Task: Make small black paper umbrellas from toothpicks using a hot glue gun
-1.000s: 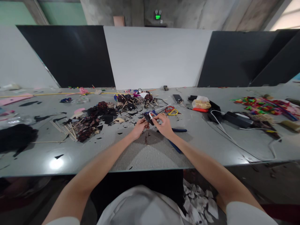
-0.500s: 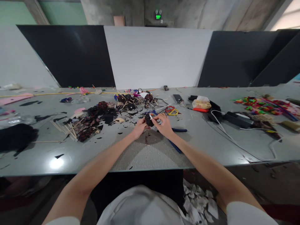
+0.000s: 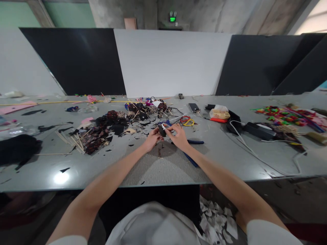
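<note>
Over the middle of the table, my left hand (image 3: 152, 139) is closed around the near left side of a small dark round piece (image 3: 161, 131). My right hand (image 3: 179, 136) pinches the same piece from the right. A narrow white bit (image 3: 164, 126) shows at the right fingertips; whether it is held or wrapped on a finger I cannot tell. Partly under the right wrist lies a tool with dark blue handles (image 3: 195, 141), its head hidden. Just beyond the hands are scissors with red and yellow loops (image 3: 188, 121).
Left of the hands lie dark patterned fabric scraps (image 3: 98, 134), thin wooden sticks (image 3: 75, 141) and dark balls stuck with sticks (image 3: 138, 108). A phone (image 3: 193, 107), a white cable (image 3: 251, 149), a black box-shaped device (image 3: 259, 131) and colourful fuzzy pieces (image 3: 277, 114) are rightward. Upright panels (image 3: 171, 63) stand behind.
The dark piece has turned slightly between my fingers and now shows a greyer face. The white bit sits a little further left. Both arms stay almost where they were.
</note>
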The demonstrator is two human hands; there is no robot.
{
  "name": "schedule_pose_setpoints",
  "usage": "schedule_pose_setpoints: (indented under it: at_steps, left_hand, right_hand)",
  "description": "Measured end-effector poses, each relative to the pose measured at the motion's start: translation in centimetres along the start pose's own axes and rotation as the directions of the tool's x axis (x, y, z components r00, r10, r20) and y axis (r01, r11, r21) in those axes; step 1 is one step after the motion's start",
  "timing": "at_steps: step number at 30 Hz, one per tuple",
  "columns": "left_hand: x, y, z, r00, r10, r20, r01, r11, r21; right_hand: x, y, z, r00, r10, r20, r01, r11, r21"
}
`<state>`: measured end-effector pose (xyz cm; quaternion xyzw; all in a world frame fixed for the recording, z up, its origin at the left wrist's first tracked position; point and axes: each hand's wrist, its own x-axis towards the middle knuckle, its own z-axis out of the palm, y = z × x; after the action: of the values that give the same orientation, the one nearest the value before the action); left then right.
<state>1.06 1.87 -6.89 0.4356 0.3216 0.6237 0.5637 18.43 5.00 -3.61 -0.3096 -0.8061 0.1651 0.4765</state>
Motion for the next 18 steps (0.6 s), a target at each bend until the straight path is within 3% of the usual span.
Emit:
schedule_pose_setpoints:
  at_steps: [13, 18]
  left_hand:
    - [0.26, -0.51, -0.15, 0.995, -0.007, -0.095, 0.012, 0.999, 0.045]
    - [0.02, -0.05, 0.06, 0.998, -0.022, -0.059, 0.025, 0.999, 0.044]
  right_hand:
    - [0.05, 0.51, 0.14, 0.999, -0.030, 0.018, 0.030, 1.000, 0.004]
    - [-0.02, 0.34, 0.12, 0.999, -0.041, 0.011, 0.041, 0.999, 0.007]
